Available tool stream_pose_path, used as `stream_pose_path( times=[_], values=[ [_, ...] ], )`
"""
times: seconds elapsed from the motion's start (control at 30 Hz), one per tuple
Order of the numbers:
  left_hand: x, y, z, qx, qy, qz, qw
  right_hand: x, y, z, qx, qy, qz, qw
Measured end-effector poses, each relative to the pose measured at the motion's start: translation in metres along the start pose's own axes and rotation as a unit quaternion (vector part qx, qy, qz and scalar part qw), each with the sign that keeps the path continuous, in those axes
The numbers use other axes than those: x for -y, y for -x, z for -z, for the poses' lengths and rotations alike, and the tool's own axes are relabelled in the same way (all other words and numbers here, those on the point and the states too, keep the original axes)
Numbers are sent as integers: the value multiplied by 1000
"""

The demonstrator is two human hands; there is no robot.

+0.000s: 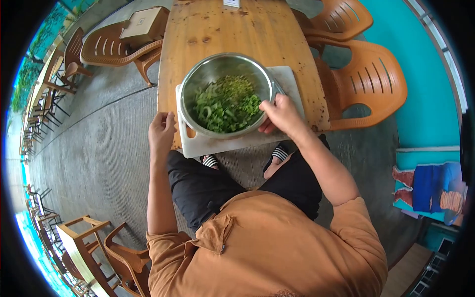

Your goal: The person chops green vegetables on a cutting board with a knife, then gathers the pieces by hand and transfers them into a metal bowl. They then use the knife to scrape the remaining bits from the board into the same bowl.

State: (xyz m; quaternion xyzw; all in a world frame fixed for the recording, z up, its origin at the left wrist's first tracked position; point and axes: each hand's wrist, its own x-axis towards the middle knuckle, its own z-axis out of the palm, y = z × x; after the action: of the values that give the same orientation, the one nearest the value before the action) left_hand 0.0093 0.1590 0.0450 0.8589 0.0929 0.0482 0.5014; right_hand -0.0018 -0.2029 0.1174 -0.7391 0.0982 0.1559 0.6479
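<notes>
A steel mixing bowl (213, 63) stands on a white cutting board (217, 144), tilted a little toward me. Chopped green leaves (222, 109) lie inside it, with finer yellow-green bits (237, 86) toward the far side. My right hand (282, 114) grips the bowl's right rim, thumb over the edge and fingers underneath. To the left of the board, my left hand (162, 129) hangs near the table edge, apart from the bowl. Its fingers are curled together, and I cannot make out whether anything is between them.
The wooden table (222, 29) extends away from me. Orange plastic chairs (371, 79) stand along its right side. A chair (106, 49) on the left bears a cardboard box (141, 22). A small white card (231, 3) sits at the far end.
</notes>
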Motion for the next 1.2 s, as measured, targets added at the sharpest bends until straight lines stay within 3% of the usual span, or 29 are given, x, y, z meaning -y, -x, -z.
stream_pose_path(
  times=[0.23,0.4,0.47,0.53,0.67,0.77,0.9,1.0,1.1,1.2],
  values=[
    [1,11,-2,-3,-65,41,997,-26,17,6,24,28,9,999],
    [-10,15,-8,-16,-214,37,976,-22,19,42,18,81,-19,996],
    [-6,15,-9,-23,-238,23,971,-43,8,68,-166,262,68,948],
    [-3,12,-10,-25,-265,10,964,-65,0,93,-230,284,90,927],
    [-2,13,-15,13,-276,40,960,-86,-10,116,-220,321,51,920],
    [-29,14,-20,30,-263,85,960,-79,-12,113,-201,327,15,923],
    [-17,10,-23,30,-231,86,969,-65,-18,113,-181,339,-17,923],
    [-12,10,-29,13,-249,61,966,-67,-17,108,-188,322,71,925],
    [-12,11,-38,-23,-246,133,960,-72,-20,104,-192,289,54,936],
    [3,7,-37,-2,-294,147,944,-80,-28,101,-202,300,-5,932]
  ],
)
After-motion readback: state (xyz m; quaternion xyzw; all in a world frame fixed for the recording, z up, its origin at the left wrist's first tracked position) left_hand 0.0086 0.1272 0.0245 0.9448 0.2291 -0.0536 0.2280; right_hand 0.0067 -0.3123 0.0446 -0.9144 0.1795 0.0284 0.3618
